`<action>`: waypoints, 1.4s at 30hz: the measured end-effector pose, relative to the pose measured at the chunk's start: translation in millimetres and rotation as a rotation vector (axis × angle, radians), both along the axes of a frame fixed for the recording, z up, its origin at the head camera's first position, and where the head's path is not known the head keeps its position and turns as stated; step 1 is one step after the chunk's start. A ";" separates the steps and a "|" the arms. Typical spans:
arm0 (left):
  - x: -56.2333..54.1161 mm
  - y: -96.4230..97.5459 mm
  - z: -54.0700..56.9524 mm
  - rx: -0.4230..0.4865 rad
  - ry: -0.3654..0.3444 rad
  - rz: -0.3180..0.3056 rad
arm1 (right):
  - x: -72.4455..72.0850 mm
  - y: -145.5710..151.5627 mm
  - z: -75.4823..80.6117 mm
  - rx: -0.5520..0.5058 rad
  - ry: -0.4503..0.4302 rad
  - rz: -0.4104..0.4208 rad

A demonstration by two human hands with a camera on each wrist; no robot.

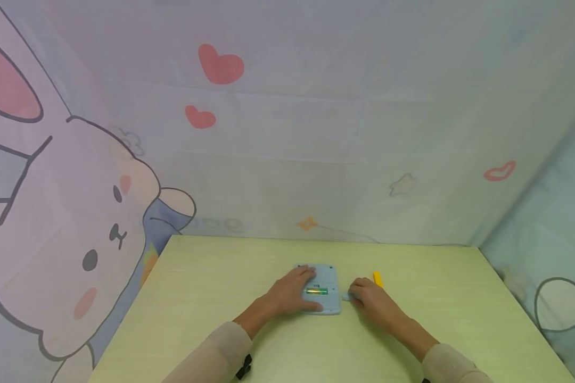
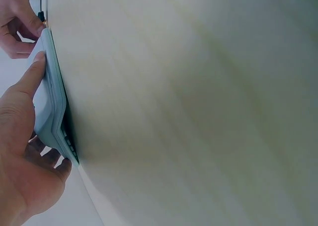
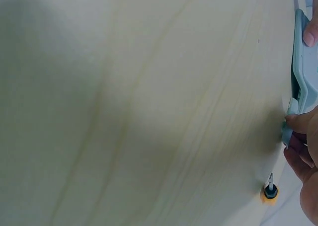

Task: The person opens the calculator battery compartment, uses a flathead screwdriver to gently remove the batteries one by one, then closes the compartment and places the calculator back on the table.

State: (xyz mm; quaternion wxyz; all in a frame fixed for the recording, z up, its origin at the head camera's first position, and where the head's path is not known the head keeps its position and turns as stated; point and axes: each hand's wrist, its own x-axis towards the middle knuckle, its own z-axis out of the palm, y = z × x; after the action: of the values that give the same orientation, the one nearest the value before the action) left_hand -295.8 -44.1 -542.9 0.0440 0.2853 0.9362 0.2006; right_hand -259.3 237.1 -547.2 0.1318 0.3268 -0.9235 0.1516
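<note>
A light blue calculator point(image 1: 331, 279) lies back side up on the table, its keys just showing along the underside in the left wrist view. One green and gold battery point(image 1: 317, 291) sits in its back. My left hand point(image 1: 289, 291) holds the calculator from the left, with the thumb at the near part and the fingers toward the far edge. Just right of the calculator, my right hand point(image 1: 372, 302) pinches a small light blue battery cover point(image 3: 287, 131) between thumb and fingers. Part of the cover is hidden by the fingers.
A screwdriver point(image 1: 377, 278) with a yellow handle lies beyond my right hand, its metal tip showing in the right wrist view. The pale wooden table point(image 1: 211, 276) ends at a printed cloth backdrop point(image 1: 287, 159) behind and at both sides.
</note>
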 end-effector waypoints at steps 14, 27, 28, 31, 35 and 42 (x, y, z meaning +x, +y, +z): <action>2.4 1.1 2.3 0.000 -0.008 0.002 | 0.9 0.5 -3.4 -0.011 0.012 -0.016; 1.5 0.7 1.3 -0.012 -0.003 0.000 | -4.5 9.1 3.7 -0.036 -0.029 -0.076; 1.2 0.6 0.9 -0.014 -0.002 0.000 | -5.4 10.1 4.7 -0.043 -0.038 -0.084; 0.7 0.2 0.6 -0.013 -0.002 0.001 | -8.4 13.3 7.4 -0.066 -0.046 -0.098; 1.0 -0.1 1.7 -0.009 -0.010 -0.001 | -11.3 17.8 9.9 -0.087 -0.045 -0.114; 0.7 -0.7 1.1 -0.005 -0.012 -0.001 | -13.9 24.1 11.3 -0.092 -0.007 -0.105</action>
State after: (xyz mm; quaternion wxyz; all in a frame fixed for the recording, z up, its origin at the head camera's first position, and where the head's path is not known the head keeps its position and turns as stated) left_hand -295.1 -44.8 -541.8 0.0503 0.2844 0.9363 0.2000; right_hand -273.2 261.3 -535.9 0.1513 0.2709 -0.9319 0.1879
